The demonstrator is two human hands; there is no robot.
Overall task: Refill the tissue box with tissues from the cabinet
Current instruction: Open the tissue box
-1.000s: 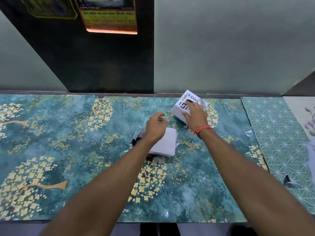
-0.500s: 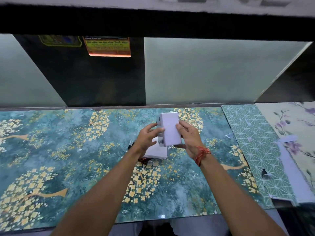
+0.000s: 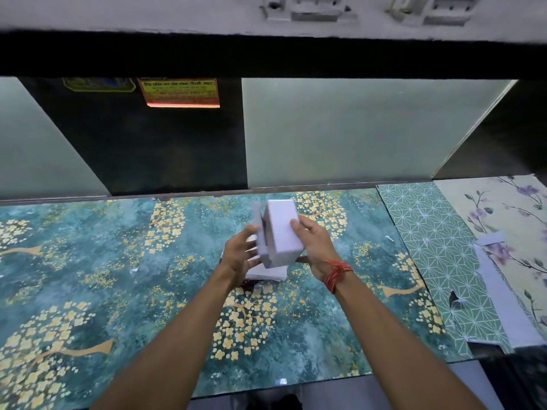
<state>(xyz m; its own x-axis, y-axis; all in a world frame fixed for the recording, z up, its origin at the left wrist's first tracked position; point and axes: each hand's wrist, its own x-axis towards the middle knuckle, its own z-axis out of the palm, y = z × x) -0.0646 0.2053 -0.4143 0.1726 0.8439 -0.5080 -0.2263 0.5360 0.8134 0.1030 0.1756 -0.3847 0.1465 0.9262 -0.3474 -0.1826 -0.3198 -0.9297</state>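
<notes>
A small white tissue box [image 3: 282,232] is held up above the counter, tilted, with a plain face toward me and a flap hanging off its left side. My right hand [image 3: 315,247] grips its right side and underside. My left hand [image 3: 241,255] is at the box's left side with fingers spread against the flap, blurred by motion. Under the box a stack of white tissues [image 3: 268,272] lies on the counter [image 3: 118,276] on a crumpled clear wrapper with dark print.
The counter has a teal floral covering; green geometric [image 3: 435,247] and cream floral sheets [image 3: 509,232] lie at the right. Frosted glass panels [image 3: 340,128] and a dark gap with a yellow sticker [image 3: 180,91] stand behind. A dark shelf edge runs overhead.
My right hand lifted the box off the counter and turned it, printed face away. My left hand left the tissue stack and came up to the box's left side. The head view tilted up.
</notes>
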